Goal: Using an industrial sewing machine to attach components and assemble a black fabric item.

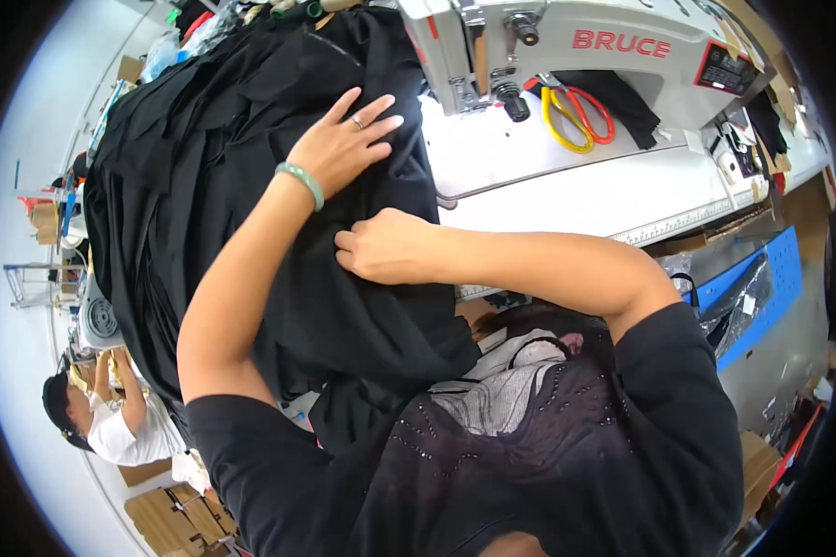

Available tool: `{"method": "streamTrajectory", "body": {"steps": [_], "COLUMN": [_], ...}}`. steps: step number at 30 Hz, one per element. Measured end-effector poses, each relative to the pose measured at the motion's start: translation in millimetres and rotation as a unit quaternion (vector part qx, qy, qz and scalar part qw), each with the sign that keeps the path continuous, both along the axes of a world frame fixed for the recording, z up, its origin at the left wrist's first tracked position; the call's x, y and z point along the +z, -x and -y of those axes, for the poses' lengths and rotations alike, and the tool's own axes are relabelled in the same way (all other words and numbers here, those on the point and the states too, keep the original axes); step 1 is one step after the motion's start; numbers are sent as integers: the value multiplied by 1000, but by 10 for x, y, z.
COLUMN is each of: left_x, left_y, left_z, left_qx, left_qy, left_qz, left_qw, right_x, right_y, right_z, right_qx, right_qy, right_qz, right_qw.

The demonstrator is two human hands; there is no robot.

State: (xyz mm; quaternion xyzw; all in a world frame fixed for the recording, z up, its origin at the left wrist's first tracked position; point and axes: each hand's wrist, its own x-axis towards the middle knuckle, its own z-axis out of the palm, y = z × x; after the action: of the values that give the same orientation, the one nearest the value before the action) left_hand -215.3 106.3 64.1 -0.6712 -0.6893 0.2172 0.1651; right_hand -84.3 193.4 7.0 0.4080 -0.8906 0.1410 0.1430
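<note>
A large heap of black cloth [223, 167] covers the left and middle of the work table and hangs over its front edge toward my lap. My left hand [344, 139], with a ring and a pale green bangle, lies on the cloth with its fingers spread. Nearer to me, my right hand [385, 246] is closed at the cloth, its fingertips pinching the black fabric. To the right of both hands stands a white sewing machine [585, 42], its needle area beside the cloth's edge.
Scissors with red and yellow handles [576, 121] lie on the machine bed, by a dark fabric scrap [627, 107]. A ruler strip [687, 221] runs along the table's front edge. A blue panel [762, 297] is at the right. At the far left, another person [125, 418] works.
</note>
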Motion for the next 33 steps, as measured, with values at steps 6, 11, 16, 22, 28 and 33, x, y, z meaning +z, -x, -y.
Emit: {"method": "streamTrajectory", "body": {"steps": [6,11,16,22,28,33], "left_x": [2,241,1440,1601,-646,-658], "left_y": [550,899,597,461,176,15], "left_z": [173,1286,2558,1178,-322,-623], "left_qx": [13,203,155,191,118,154], "left_qy": [-56,-408,-613,-475,-191,-159], "left_qz": [171,352,392,156,250,391], "left_qw": [984,817,669,845,942,893], "right_x": [459,734,1345,992,129,-117], "right_y": [-421,-137,266,229,-717,-846], "right_z": [-583,-268,494,242,-1017,-1366], "right_qx": [64,47,151,103,-13,-2], "right_qy": [185,203,268,391,208,141], "right_qz": [-14,-7,-185,-121,230,227], "right_qw": [981,978,933,907,950,964]}}
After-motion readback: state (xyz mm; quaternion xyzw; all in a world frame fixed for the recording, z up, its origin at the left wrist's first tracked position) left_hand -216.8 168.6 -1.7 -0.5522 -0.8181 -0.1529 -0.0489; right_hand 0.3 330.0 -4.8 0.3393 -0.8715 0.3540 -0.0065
